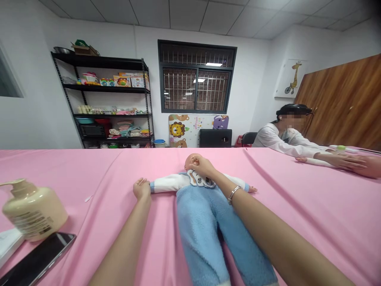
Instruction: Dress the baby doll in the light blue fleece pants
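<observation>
A baby doll (205, 214) in a white top and fluffy blue trousers lies on its back on the pink tablecloth (297, 206), head away from me. My right hand (201, 165), with a bracelet on the wrist, rests on the doll's face. My left hand (142, 188) is closed around the doll's outstretched hand at the left and seems to pinch a thin white stick, perhaps a cotton swab. A small white swab-like thing (88, 198) lies on the cloth to the left.
A cream pump bottle (34, 212) and a dark phone (38, 258) sit at the near left. Another person in white sits at the far right, hands (347, 161) on the table. Shelves (110, 103) with toys stand against the back wall.
</observation>
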Tool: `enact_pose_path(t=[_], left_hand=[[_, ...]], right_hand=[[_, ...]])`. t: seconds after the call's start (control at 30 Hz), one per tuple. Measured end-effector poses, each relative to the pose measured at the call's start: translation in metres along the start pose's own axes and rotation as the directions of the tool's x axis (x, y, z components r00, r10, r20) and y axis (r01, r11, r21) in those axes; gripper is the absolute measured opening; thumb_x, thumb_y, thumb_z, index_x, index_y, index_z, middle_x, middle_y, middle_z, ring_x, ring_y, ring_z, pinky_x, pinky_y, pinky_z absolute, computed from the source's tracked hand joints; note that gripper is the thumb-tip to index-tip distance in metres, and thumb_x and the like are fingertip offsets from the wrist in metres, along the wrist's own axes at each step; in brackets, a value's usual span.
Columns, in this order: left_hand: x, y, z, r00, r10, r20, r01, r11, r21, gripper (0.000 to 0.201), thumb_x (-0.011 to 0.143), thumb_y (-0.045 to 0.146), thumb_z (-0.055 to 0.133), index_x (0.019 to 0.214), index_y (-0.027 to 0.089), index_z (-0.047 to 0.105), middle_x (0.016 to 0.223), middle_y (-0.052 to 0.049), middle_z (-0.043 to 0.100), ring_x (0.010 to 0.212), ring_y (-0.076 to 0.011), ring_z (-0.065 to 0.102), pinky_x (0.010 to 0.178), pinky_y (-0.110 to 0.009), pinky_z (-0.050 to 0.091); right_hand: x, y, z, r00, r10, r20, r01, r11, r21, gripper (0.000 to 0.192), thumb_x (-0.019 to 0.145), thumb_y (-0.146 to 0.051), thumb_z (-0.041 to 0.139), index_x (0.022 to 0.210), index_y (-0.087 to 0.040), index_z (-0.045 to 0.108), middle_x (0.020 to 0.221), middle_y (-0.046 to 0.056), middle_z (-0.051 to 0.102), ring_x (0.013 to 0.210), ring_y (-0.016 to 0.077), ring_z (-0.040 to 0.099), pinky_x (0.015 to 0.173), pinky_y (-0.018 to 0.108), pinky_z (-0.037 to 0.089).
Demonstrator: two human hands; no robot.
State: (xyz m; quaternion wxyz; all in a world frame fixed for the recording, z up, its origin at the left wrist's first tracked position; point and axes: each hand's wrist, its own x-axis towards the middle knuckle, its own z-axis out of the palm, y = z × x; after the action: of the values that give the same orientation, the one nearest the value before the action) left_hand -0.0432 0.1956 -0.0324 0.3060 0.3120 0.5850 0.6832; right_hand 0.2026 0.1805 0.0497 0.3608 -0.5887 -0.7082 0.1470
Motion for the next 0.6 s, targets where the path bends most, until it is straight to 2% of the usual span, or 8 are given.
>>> enact_pose_path(t=[0.07,0.13,0.23,0.27,0.33,0.43,0.5,0.6], left_hand=[[-0.001,0.004,-0.003,0.992,0.109,-0.062,-0.103,0.990,0.094,0.031,0.055,0.004,0.047,0.083,0.018,0.047,0.089,-0.006,0.054,0.097,-0.0215,0.052,0.089,-0.040,0.039],[-0.009,0.011,-0.003,0.938,0.344,-0.039,-0.325,0.913,0.247,0.032,0.061,0.004,0.045,0.089,0.019,0.052,0.100,-0.009,0.054,0.107,-0.0235,0.047,0.095,-0.040,0.034],[-0.030,0.021,0.004,0.816,0.525,0.243,-0.578,0.759,0.301,0.018,0.078,0.020,0.044,0.094,0.019,0.051,0.096,-0.008,0.057,0.088,-0.0204,0.055,0.080,-0.033,0.042],[-0.040,0.023,0.008,0.778,0.488,0.394,-0.604,0.755,0.257,0.015,0.082,0.028,0.042,0.090,0.019,0.051,0.087,-0.005,0.058,0.077,-0.0181,0.056,0.072,-0.029,0.042],[-0.059,0.027,0.016,0.617,0.361,0.700,-0.652,0.732,0.197,0.026,0.085,0.039,0.038,0.075,0.019,0.049,0.069,-0.001,0.056,0.063,-0.0151,0.052,0.061,-0.026,0.038],[-0.079,0.033,0.025,0.386,0.187,0.903,-0.719,0.674,0.169,0.039,0.082,0.049,0.041,0.060,0.017,0.045,0.059,0.002,0.048,0.057,-0.0123,0.043,0.055,-0.024,0.030],[-0.084,0.039,0.026,0.358,0.131,0.925,-0.674,0.721,0.159,0.043,0.077,0.054,0.046,0.057,0.017,0.042,0.057,0.003,0.042,0.056,-0.0104,0.037,0.052,-0.023,0.027],[-0.082,0.046,0.026,0.485,0.150,0.861,-0.492,0.861,0.127,0.043,0.076,0.056,0.046,0.061,0.017,0.040,0.059,0.004,0.037,0.055,-0.0086,0.034,0.052,-0.021,0.027]], right_hand=[[-0.005,0.012,-0.016,0.999,0.023,-0.040,-0.029,0.988,-0.152,0.032,0.074,-0.041,0.059,0.094,-0.017,0.058,0.083,0.007,0.064,0.078,0.0190,0.057,0.064,0.025,0.038],[-0.012,0.028,-0.029,0.996,0.063,-0.058,-0.075,0.973,-0.220,0.036,0.077,-0.048,0.055,0.094,-0.016,0.058,0.078,0.008,0.063,0.072,0.0193,0.057,0.060,0.026,0.035],[-0.024,0.058,-0.037,0.996,0.089,-0.026,-0.092,0.987,-0.132,0.034,0.079,-0.048,0.050,0.080,-0.016,0.059,0.068,0.005,0.061,0.063,0.0159,0.053,0.056,0.025,0.033],[-0.029,0.069,-0.036,0.996,0.094,0.004,-0.094,0.992,-0.079,0.037,0.079,-0.050,0.048,0.072,-0.015,0.058,0.064,0.003,0.058,0.060,0.0147,0.051,0.055,0.025,0.032],[-0.040,0.088,-0.031,0.989,0.126,0.076,-0.129,0.991,0.036,0.048,0.079,-0.058,0.043,0.060,-0.015,0.055,0.054,0.001,0.053,0.054,0.0137,0.046,0.052,0.025,0.031],[-0.058,0.105,-0.018,0.983,0.154,0.103,-0.174,0.958,0.230,0.058,0.072,-0.068,0.042,0.062,-0.014,0.059,0.060,0.003,0.058,0.064,0.0187,0.052,0.059,0.029,0.038],[-0.069,0.109,-0.009,0.988,0.147,0.048,-0.155,0.927,0.342,0.060,0.069,-0.071,0.043,0.072,-0.015,0.065,0.076,0.007,0.065,0.080,0.0241,0.056,0.070,0.033,0.042],[-0.077,0.109,-0.002,0.988,0.157,0.010,-0.147,0.903,0.403,0.061,0.071,-0.071,0.040,0.078,-0.016,0.066,0.089,0.010,0.065,0.093,0.0271,0.054,0.081,0.036,0.041]])
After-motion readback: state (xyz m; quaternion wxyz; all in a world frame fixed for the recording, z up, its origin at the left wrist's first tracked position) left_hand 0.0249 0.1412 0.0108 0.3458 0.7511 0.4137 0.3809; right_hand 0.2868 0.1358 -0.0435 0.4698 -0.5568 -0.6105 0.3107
